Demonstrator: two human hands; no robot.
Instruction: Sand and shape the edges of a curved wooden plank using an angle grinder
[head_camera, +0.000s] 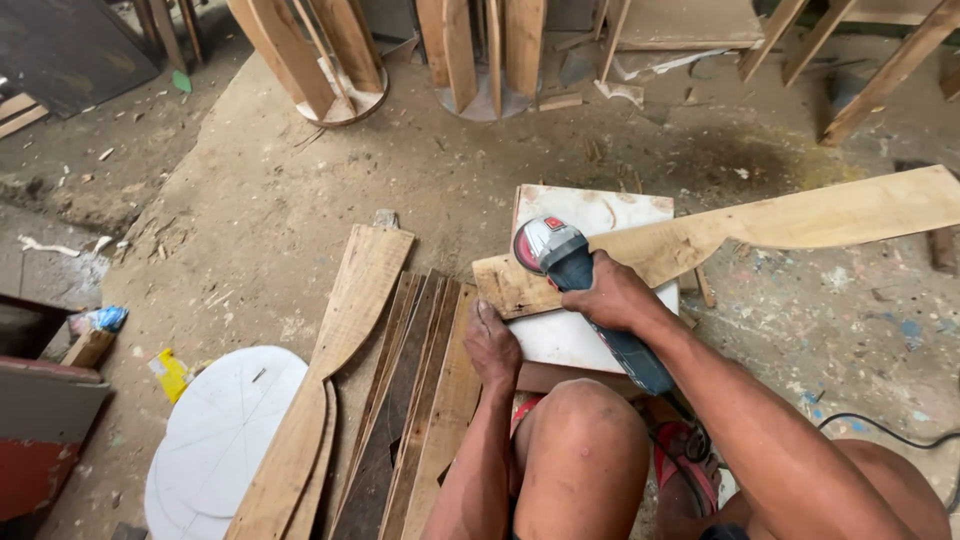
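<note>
On dusty concrete, right hand (612, 296) gripping angle grinder (560, 258), curved rough plank (720, 235).

Daylight is falling soft and even across the whole view — nothing is blowing out, no hard glare. The pale curved plank (800, 215) and the white round board (215, 435) are reading brightest. Shadows are staying weak and diffuse: a soft one is sitting under the right hand (610, 295) and the grinder (560, 255), darker patches are pooling at the top left corner and the left edge. Focus is holding sharp at centre — wide-angle lens is bending straight lines near the edges, and the knee (585, 450) up close is looking slightly soft.
</note>
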